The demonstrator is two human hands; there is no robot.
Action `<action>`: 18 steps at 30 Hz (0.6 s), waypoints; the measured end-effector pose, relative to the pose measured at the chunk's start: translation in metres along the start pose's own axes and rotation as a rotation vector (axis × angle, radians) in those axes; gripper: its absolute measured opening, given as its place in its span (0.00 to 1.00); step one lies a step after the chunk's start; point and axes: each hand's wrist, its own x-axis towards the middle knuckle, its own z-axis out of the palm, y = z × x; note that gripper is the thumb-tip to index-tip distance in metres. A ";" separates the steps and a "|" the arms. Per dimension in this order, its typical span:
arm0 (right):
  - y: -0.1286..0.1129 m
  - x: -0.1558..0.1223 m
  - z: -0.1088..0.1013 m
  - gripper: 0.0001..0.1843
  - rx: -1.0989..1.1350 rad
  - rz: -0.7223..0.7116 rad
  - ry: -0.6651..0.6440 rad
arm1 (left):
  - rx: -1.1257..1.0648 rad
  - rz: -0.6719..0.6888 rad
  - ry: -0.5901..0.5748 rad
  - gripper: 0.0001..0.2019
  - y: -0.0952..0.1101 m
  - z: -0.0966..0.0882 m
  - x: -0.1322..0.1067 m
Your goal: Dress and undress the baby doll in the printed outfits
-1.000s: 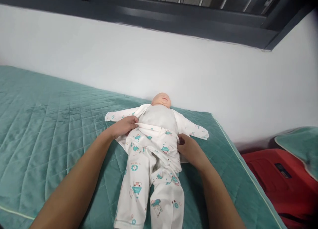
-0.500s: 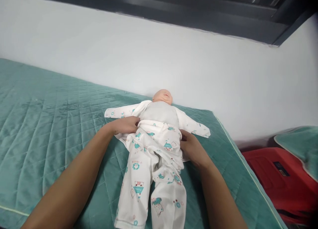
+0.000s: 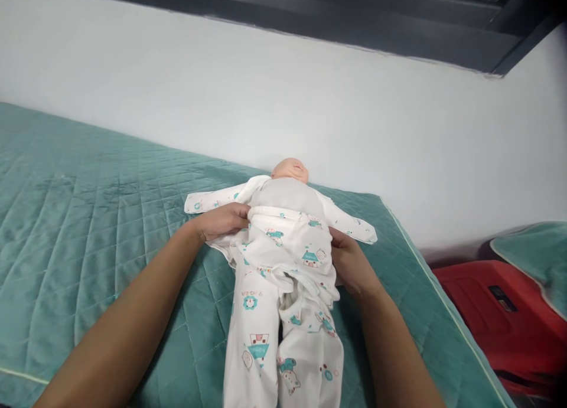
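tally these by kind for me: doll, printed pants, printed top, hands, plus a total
Doll: 1
Printed pants: 1
Printed top: 1
Hands: 2 (left hand, right hand)
Total: 5

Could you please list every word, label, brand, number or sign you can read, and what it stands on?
Nothing is legible.
Printed trousers: curved letters above a round teal motif, too small to read.
Lower teal motif on them: marks too blurred to read.
Red object: dark label, too blurred to read.
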 end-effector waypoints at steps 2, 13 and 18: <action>0.000 0.000 -0.002 0.22 0.051 0.026 -0.046 | -0.023 -0.001 0.011 0.13 -0.003 -0.001 0.001; -0.002 0.001 -0.002 0.23 0.083 0.055 -0.043 | 0.118 -0.013 0.082 0.12 -0.001 -0.002 0.000; -0.003 0.000 0.000 0.22 -0.062 -0.009 -0.016 | 0.329 0.019 0.075 0.12 0.011 0.002 -0.004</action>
